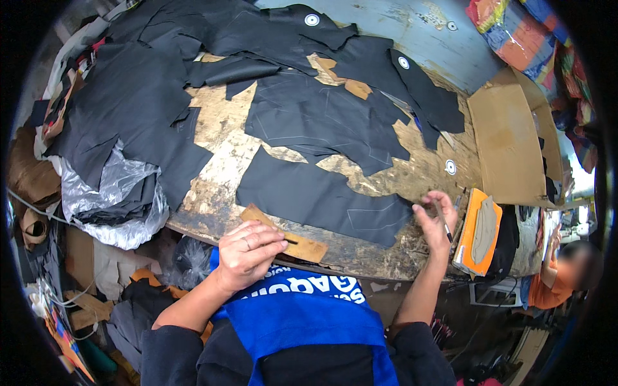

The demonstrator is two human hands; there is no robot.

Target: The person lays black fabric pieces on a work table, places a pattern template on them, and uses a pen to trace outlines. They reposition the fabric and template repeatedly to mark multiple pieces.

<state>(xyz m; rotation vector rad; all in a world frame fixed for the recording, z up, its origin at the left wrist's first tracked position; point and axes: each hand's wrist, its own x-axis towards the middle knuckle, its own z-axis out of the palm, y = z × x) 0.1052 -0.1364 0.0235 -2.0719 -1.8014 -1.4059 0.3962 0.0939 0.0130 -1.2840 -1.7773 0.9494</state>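
My left hand is closed on a flat tan pattern piece with a dark slot in it, at the table's near edge. My right hand, raised by the right end of a black sheet of material, grips a slim pen between thumb and fingers. A pale outline is drawn near that end of the sheet. Farther back lies another black sheet with thin pale lines on it.
More black material covers the table's left, beside clear plastic wrap. At right stand a cardboard box and an orange pad with a grey piece on it. Scissors lie farther back. Another person is at far right.
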